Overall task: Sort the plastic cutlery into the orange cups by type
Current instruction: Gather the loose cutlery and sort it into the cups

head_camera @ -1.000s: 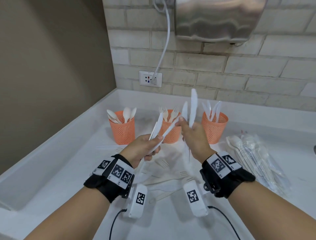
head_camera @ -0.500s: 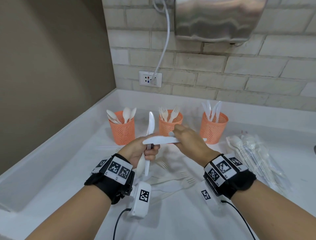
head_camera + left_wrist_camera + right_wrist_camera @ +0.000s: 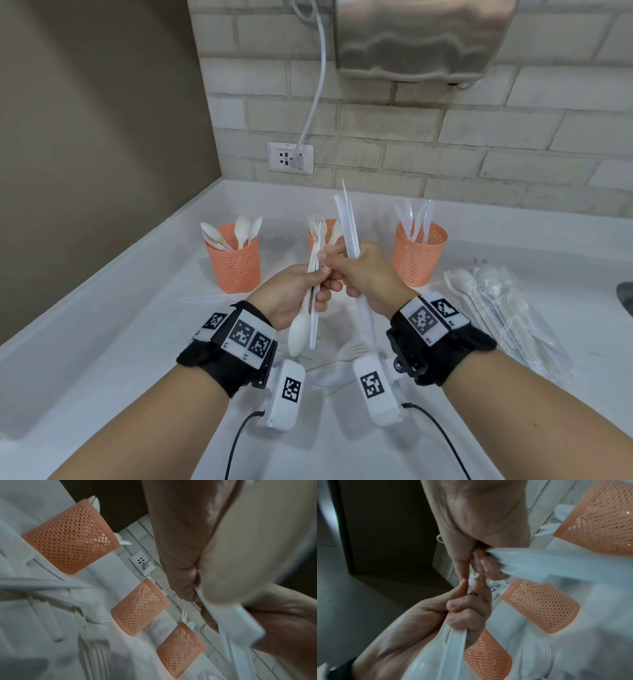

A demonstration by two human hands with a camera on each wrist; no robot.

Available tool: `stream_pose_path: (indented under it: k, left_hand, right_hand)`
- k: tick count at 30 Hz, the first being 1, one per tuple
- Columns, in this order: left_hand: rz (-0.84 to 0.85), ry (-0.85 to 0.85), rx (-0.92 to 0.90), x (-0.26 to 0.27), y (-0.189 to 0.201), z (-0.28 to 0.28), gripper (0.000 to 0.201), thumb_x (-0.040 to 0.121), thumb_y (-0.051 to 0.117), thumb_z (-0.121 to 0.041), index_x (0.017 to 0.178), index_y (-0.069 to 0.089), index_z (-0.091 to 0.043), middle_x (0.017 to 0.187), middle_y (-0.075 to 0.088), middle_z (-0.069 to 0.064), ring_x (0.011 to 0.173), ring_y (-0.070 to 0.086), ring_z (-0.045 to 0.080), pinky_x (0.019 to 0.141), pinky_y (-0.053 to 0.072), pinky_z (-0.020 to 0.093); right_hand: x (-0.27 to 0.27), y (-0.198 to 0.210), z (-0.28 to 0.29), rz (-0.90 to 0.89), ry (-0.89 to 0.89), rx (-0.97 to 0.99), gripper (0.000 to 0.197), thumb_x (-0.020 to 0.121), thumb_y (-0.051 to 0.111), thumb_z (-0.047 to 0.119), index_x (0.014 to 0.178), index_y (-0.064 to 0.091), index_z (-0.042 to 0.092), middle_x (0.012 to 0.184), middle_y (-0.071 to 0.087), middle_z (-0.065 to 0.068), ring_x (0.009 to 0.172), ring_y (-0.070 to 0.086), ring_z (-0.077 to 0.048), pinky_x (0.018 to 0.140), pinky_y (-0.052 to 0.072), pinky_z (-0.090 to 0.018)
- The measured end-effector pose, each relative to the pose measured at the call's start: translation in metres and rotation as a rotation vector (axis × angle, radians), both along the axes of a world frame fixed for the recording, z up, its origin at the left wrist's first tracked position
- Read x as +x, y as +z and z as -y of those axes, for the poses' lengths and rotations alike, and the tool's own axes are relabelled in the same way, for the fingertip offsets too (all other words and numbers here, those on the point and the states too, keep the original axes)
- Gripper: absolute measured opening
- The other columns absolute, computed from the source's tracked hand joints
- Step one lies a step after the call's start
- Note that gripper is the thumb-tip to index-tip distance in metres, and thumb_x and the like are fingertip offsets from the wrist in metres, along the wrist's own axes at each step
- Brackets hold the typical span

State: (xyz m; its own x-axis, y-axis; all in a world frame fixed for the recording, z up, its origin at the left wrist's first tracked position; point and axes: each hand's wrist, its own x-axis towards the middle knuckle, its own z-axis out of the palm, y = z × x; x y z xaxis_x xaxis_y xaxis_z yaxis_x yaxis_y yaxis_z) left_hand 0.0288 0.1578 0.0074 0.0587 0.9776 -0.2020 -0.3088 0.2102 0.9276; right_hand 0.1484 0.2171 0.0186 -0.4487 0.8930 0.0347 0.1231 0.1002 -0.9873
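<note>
The knives [image 3: 347, 226], horizontal half a second ago, now stand upright in the clenched right hand [image 3: 368, 274], ready for the knife cup [image 3: 418, 253] near the counter's back edge. The left hand [image 3: 291, 294] grips a spoon and fork bundle [image 3: 313, 274]. Cutlery: thin, smooth white plastic; cups: orange mesh.

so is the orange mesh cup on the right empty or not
Not empty. The right-hand orange mesh cup stands upright with several white plastic knives sticking up out of its rim.
</note>
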Motion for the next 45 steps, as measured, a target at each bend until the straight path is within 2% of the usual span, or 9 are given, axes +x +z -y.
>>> stream_pose_path:
  k: [6, 9, 13, 19, 24, 32, 38, 42, 45]
  left_hand:
    - [-0.178, -0.048, 0.027, 0.013, -0.001, -0.011, 0.030, 0.099, 0.038, -0.022, 0.099, 0.057, 0.000, 0.074, 0.055, 0.006, 0.044, 0.043, 0.004, 0.044, 0.039, 0.015]
    - [-0.177, -0.035, 0.005, 0.020, 0.001, -0.016, 0.039, 0.099, 0.037, -0.029, 0.107, 0.059, 0.002, 0.079, 0.059, 0.007, 0.055, 0.052, 0.009, 0.051, 0.047, 0.019]
    - [-0.264, 0.106, 0.027, 0.020, 0.001, -0.023, 0.042, 0.100, 0.029, -0.037, 0.111, 0.062, -0.012, 0.090, 0.055, 0.001, 0.079, 0.051, 0.014, 0.066, 0.044, 0.024]
    - [-0.349, 0.207, 0.057, 0.010, 0.001, -0.030, 0.040, 0.098, 0.029, -0.046, 0.109, 0.058, -0.022, 0.064, 0.028, -0.004, 0.052, 0.026, 0.009, 0.050, 0.024, 0.022]
    - [-0.342, 0.171, 0.064, 0.003, 0.000, -0.027, 0.040, 0.099, 0.032, -0.041, 0.113, 0.058, -0.014, 0.042, 0.032, -0.011, 0.039, 0.034, 0.008, 0.042, 0.036, 0.020]
    - [-0.326, 0.122, 0.029, -0.014, 0.001, -0.023, 0.043, 0.096, 0.036, -0.043, 0.098, 0.064, -0.011, 0.051, 0.029, -0.002, 0.041, 0.044, 0.011, 0.047, 0.046, 0.024]
    - [-0.279, 0.048, 0.036, -0.009, 0.004, -0.023, 0.033, 0.096, 0.040, -0.034, 0.105, 0.064, -0.012, 0.053, 0.047, -0.003, 0.043, 0.050, 0.011, 0.048, 0.051, 0.025]
    - [-0.214, -0.034, 0.065, -0.011, 0.006, -0.021, 0.017, 0.089, 0.056, -0.013, 0.102, 0.066, -0.008, 0.075, 0.056, 0.002, 0.061, 0.060, 0.011, 0.061, 0.055, 0.023]
    - [-0.208, -0.083, 0.057, -0.013, 0.009, -0.018, 0.048, 0.069, 0.074, -0.043, 0.108, 0.068, -0.015, 0.083, 0.061, -0.003, 0.073, 0.061, 0.010, 0.062, 0.051, 0.023]
  right_hand:
    - [0.015, -0.011, -0.009, -0.036, -0.082, -0.098, 0.029, 0.084, 0.067, 0.029, 0.061, 0.055, 0.016, 0.045, 0.047, 0.005, 0.037, 0.041, -0.004, 0.036, 0.029, -0.017]
    - [0.021, -0.009, -0.016, -0.099, -0.178, -0.127, 0.026, 0.092, 0.057, 0.022, 0.067, 0.052, 0.015, 0.049, 0.049, 0.004, 0.040, 0.044, -0.006, 0.041, 0.036, -0.019]
    - [0.035, 0.006, -0.053, -0.274, -0.304, -0.174, 0.019, 0.099, 0.041, 0.018, 0.100, 0.050, 0.001, 0.077, 0.056, -0.012, 0.065, 0.061, -0.023, 0.071, 0.056, -0.038]
    - [0.059, 0.038, -0.124, -0.385, -0.538, 0.125, 0.020, 0.094, 0.034, -0.001, 0.107, 0.030, 0.014, 0.068, 0.049, -0.004, 0.052, 0.047, -0.016, 0.054, 0.047, -0.026]
    - [0.066, 0.030, -0.159, -0.315, -0.607, 0.288, 0.024, 0.094, 0.035, -0.001, 0.109, 0.042, 0.017, 0.071, 0.046, 0.003, 0.055, 0.045, -0.006, 0.051, 0.041, -0.013]
    - [0.072, 0.044, -0.180, -0.432, -0.720, 0.333, 0.017, 0.097, 0.036, 0.009, 0.090, 0.041, 0.024, 0.065, 0.044, 0.001, 0.048, 0.043, -0.006, 0.048, 0.042, -0.020]
    - [0.066, -0.013, -0.180, 0.123, -0.472, 0.177, 0.008, 0.095, 0.041, 0.019, 0.090, 0.047, 0.017, 0.084, 0.057, -0.011, 0.076, 0.056, -0.027, 0.075, 0.050, -0.044]
    - [0.059, -0.012, -0.164, 0.125, -0.298, -0.047, 0.025, 0.096, 0.043, 0.008, 0.071, 0.045, 0.010, 0.060, 0.049, -0.013, 0.055, 0.051, -0.026, 0.049, 0.047, -0.031]
    - [0.057, -0.007, -0.151, 0.109, -0.078, -0.159, 0.023, 0.093, 0.051, 0.007, 0.071, 0.049, 0.012, 0.062, 0.051, -0.008, 0.061, 0.053, -0.023, 0.065, 0.048, -0.035]
